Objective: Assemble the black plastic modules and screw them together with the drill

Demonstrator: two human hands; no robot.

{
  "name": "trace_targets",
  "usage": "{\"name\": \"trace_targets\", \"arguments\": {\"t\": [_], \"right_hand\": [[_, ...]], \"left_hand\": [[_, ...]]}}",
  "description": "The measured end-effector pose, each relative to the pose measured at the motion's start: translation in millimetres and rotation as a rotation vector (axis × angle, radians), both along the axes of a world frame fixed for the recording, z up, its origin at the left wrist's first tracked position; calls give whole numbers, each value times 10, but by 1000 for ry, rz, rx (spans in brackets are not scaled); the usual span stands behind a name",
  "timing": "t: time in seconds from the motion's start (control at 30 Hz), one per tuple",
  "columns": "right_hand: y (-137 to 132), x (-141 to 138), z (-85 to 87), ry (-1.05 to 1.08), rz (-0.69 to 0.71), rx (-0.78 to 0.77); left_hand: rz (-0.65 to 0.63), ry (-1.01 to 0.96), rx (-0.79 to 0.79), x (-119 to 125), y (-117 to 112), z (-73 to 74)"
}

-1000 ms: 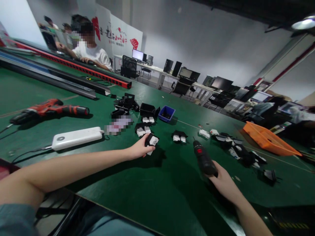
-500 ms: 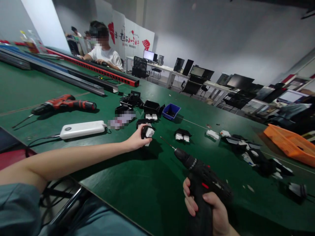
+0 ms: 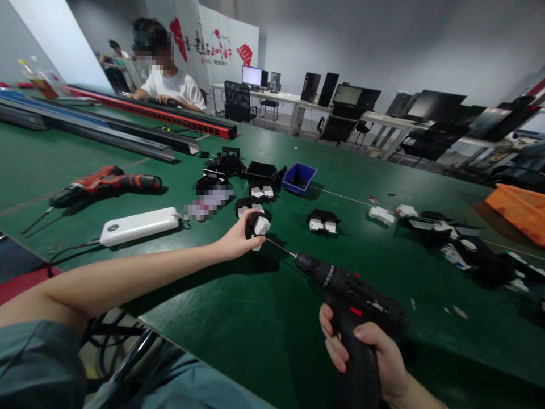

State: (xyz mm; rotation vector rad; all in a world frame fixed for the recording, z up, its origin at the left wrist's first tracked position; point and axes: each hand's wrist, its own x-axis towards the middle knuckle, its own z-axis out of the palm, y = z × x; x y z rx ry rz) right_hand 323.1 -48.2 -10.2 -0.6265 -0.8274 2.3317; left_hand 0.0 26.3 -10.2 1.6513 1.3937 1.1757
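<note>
My left hand (image 3: pixel 235 238) is closed around a small black-and-white plastic part (image 3: pixel 261 226), held just above the green table. My right hand (image 3: pixel 361 346) grips the handle of a black cordless drill (image 3: pixel 349 289), its forefinger side hidden behind the tool. The drill's long thin bit points left, and its tip is at the edge of the held part; whether they touch I cannot tell. Similar black-and-white parts (image 3: pixel 322 222) lie to the right of the bit, and others (image 3: pixel 262 192) sit just beyond my left hand.
At the left lie a red-and-black drill (image 3: pixel 106 180) and a white power bank (image 3: pixel 140 226) with a cable. A blue bin (image 3: pixel 299 178) and a black bin (image 3: pixel 260 172) stand further back. More parts and an orange tray (image 3: pixel 519 210) are at the right. Across the table sits a person (image 3: pixel 170 85).
The drill has shifted left relative to my left hand, bringing its bit tip up to the held part. My view has turned slightly. Both hands keep their hold.
</note>
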Motion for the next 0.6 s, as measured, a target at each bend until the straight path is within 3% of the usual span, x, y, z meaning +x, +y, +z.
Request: {"name": "trace_targets", "arguments": {"t": [0.13,0.37,0.6], "right_hand": [[2,8,-15,22,-2,-9],[9,15,-27,33,2,-12],[7,1,-27,36,-4,4]], "left_hand": [[-24,54,66,2,-13,3],[7,9,-16,2,2,-13],[-10,9,2,-18,4,-41]]}}
